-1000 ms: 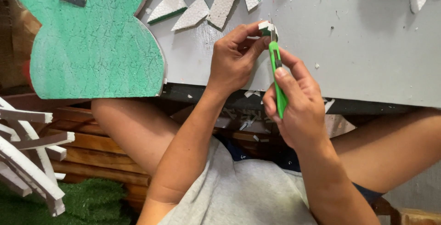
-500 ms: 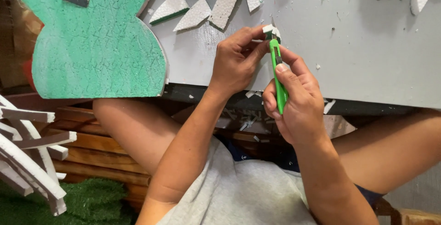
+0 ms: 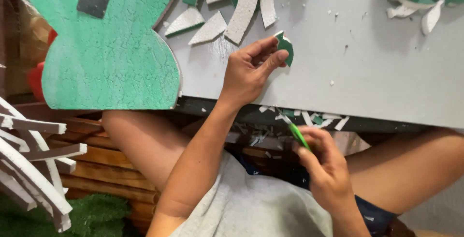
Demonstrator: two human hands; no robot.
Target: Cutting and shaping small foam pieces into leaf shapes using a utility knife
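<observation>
Trimming done, we judge: our left hand [image 3: 249, 72] pinches a green scrap [image 3: 285, 48] over the worktop [image 3: 367, 72]; right hand [image 3: 324, 164] grips the knife [image 3: 297, 133], needing a fresh cut line.

Bare grey tabletop [image 3: 367, 72] right of centre — free passage; foam scraps [image 3: 241, 5] and green foam shape [image 3: 111, 58] block left.

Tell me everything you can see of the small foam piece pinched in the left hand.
The small foam piece is a little curved offcut, dark green on its face with a white foam edge showing at the top and side. It looks like light painted foam board, the same stuff as the scraps farther back. The left hand pinches its lower left between thumb and fingers, holding it upright just above the grey table. Nothing else touches it.
</observation>
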